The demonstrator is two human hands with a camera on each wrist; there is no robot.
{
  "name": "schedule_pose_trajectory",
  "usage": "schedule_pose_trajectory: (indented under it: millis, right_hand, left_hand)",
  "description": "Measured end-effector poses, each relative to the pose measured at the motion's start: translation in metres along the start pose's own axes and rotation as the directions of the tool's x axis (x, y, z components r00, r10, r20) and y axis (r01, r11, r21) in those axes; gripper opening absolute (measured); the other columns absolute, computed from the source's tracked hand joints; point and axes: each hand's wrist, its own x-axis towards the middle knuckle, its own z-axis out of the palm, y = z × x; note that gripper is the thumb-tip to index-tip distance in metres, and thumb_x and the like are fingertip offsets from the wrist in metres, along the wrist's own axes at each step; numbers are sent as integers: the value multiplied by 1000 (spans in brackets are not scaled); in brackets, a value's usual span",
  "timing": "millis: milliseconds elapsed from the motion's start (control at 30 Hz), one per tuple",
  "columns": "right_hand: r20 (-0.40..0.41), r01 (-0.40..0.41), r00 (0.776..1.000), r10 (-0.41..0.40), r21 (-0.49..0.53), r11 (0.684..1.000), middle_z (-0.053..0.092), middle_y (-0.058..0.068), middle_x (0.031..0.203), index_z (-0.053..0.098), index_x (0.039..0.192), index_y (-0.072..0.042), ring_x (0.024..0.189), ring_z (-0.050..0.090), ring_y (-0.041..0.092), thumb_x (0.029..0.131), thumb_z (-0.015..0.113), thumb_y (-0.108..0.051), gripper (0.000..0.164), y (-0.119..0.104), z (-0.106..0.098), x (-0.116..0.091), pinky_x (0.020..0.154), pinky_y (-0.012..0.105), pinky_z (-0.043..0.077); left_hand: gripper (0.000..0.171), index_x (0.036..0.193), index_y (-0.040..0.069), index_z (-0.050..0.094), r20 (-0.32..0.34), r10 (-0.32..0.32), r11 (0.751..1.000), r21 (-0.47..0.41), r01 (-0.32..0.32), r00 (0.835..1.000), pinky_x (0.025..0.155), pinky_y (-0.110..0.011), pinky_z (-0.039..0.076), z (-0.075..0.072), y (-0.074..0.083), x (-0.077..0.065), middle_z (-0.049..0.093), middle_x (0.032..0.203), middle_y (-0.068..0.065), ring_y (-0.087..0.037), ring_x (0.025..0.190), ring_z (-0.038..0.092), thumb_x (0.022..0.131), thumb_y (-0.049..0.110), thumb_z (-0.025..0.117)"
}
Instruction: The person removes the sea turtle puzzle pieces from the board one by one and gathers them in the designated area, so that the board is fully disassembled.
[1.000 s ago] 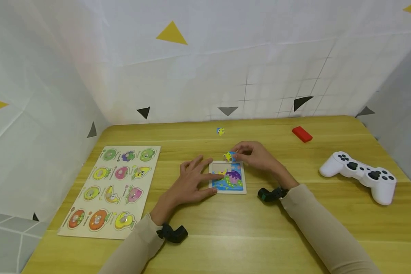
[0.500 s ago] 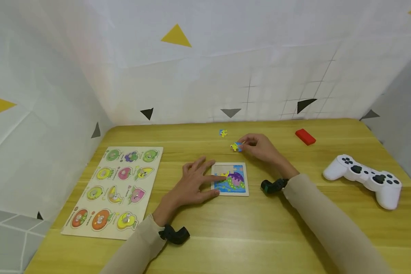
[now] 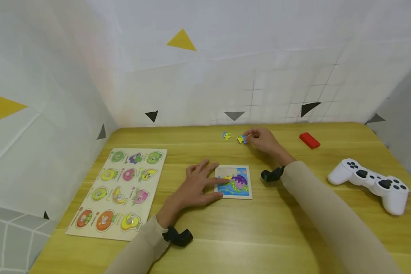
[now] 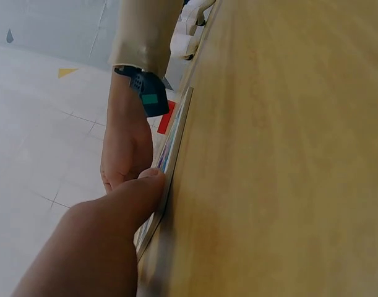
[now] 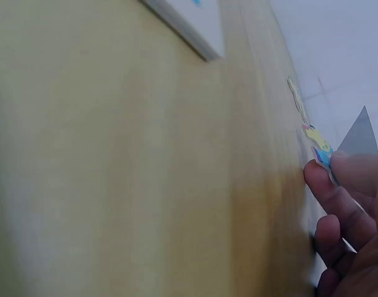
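Observation:
My left hand (image 3: 196, 186) lies with spread fingers at the left side of a small framed puzzle (image 3: 240, 190) showing a purple and blue sea picture. Its index finger reaches over the picture, and in the left wrist view the thumb touches the frame edge. The upper left of the puzzle shows bare backing. Beyond the frame, my right hand (image 3: 264, 141) pinches a yellow and blue puzzle piece (image 5: 322, 148) between thumb and index finger, just above the table. A second yellow and blue piece (image 3: 227, 136) lies flat on the table to its left.
A wooden fruit peg board (image 3: 147, 207) lies at the left. A red block (image 3: 309, 140) rests at the back right, and a white game controller (image 3: 371, 180) lies at the right. A white cloth wall (image 3: 205, 87) stands along the table's far edge.
My right hand has carried the pinched puzzle piece away from the frame, toward the back of the table, near the other loose piece. The left hand stays on the frame; the head view shifts slightly.

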Motion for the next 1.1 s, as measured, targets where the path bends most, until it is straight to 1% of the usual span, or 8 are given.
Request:
schedule_pose_trajectory:
  millis: [200,267,400,500,600,800,967,1100]
  right_hand:
    - [75,-47,996,48,-14,999,66,21,129,67,127,-5,114,61,33,104,55,-24,32,-4,-8,7,84,33,46]
    - [95,-59,994,60,-12,998,66,21,129,66,128,-5,114,60,34,104,56,-24,32,-7,-10,8,85,34,46]
    - [118,-43,992,44,-17,999,67,21,121,66,126,-4,108,60,30,101,64,-23,32,-9,-11,7,85,33,47]
    - [108,10,994,-8,-24,1000,67,18,113,68,124,-4,102,59,28,96,72,-20,33,-5,-10,7,84,33,46]
    - [88,56,995,-53,-33,998,66,15,108,69,122,-6,98,57,26,93,76,-20,32,1,-8,8,83,32,46]
    - [65,128,990,-124,-58,990,67,14,105,70,122,-8,95,58,26,94,74,-19,31,9,-6,9,83,35,46]
    - [14,122,993,-121,-88,989,68,16,109,70,125,-9,97,59,27,95,73,-21,33,16,-7,11,86,35,46]
    - [4,116,993,-116,-91,989,68,17,110,70,127,-9,97,59,28,95,72,-22,34,19,-9,13,85,36,46]
  left_hand:
    - [44,140,49,57,31,-23,1000,-2,23,999,112,-61,18,2,2,0,31,166,-5,-39,157,17,98,60,54]
    - [44,141,49,57,34,-28,1000,1,28,999,113,-61,18,2,2,1,31,167,-5,-39,157,17,98,60,53]
    - [44,140,50,57,38,-30,1000,2,30,999,113,-61,17,0,1,1,30,167,-5,-39,157,16,98,61,52]
    - [44,141,50,57,36,-26,1000,5,25,999,112,-61,17,-1,0,1,30,167,-5,-40,157,17,98,62,52]
    - [44,141,50,56,30,-20,1000,12,20,999,112,-61,18,-1,-1,1,31,167,-5,-40,157,17,98,61,51]
    - [44,141,50,57,26,-19,1000,4,19,999,112,-62,18,-1,-1,0,31,167,-5,-40,157,17,98,60,53]
    - [43,140,48,58,22,-18,1000,-16,18,1000,112,-62,18,-3,0,0,31,166,-7,-40,156,18,98,58,54]
    - [43,140,47,59,21,-17,1000,-23,17,1000,112,-62,18,-3,1,0,32,166,-7,-41,156,18,98,58,54]
